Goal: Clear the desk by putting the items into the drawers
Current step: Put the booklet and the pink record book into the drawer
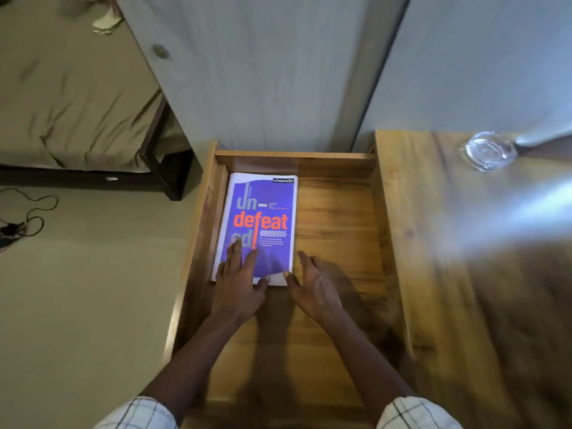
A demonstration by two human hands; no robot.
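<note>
Nearest the camera, two checked sleeves (139, 413) showed at the bottom edge, and both forearms reached forward into an open wooden drawer (337, 227). The left hand (240, 283) lay flat on the near end of a purple notebook (263, 212), its fingers straight and spread over the cover, gripping nothing. The right hand (312, 284) stood on edge just beside the notebook's near right corner, fingers straight and loose, with the thumb at or very near that corner; I could not tell whether it touched. The two hands were apart, with the notebook's near edge between them.

The notebook lay face up in the left half of the drawer, against its left wall and close to the back wall, with orange lettering reading "defeat" on the cover. To the right of the drawer ran the wooden table (464, 243), and a clear glass ashtray (489, 150) sat near its far edge. Behind the drawer rose grey wood-grain panels (263, 72). Far left, a bed (77, 97) with an olive sheet stood over a floor where a dark cable (34, 212) lay looped.
</note>
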